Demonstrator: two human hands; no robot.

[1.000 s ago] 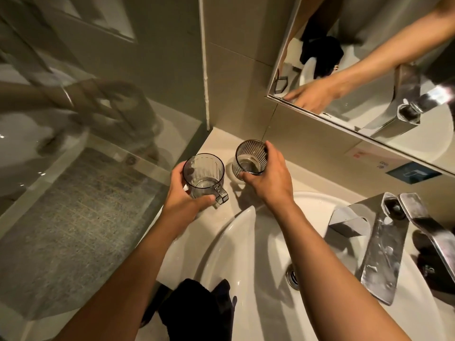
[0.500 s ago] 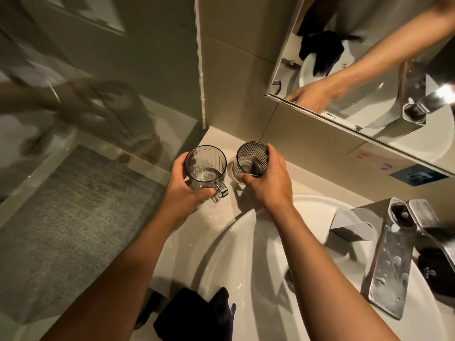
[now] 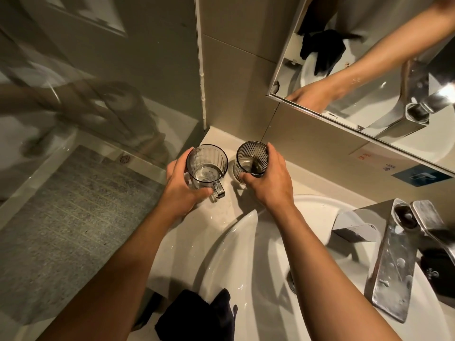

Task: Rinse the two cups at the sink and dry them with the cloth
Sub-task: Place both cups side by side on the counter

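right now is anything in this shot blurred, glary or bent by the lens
Head view: warm, dim light; the two cups, handled cup and ribbed cup, and both hands, left hand and right hand, are sharp. The reflection in the glass panel is smeared and ghostly. Bright glare sits in the mirror at the right edge. Wide-angle bending curves the basin and tilts the walls.

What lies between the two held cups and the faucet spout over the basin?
Nothing visible. The left hand holds the handled cup, the right hand the ribbed cup, both over the counter corner. The bare basin lies between them and the faucet; the cloth hangs at its near rim.
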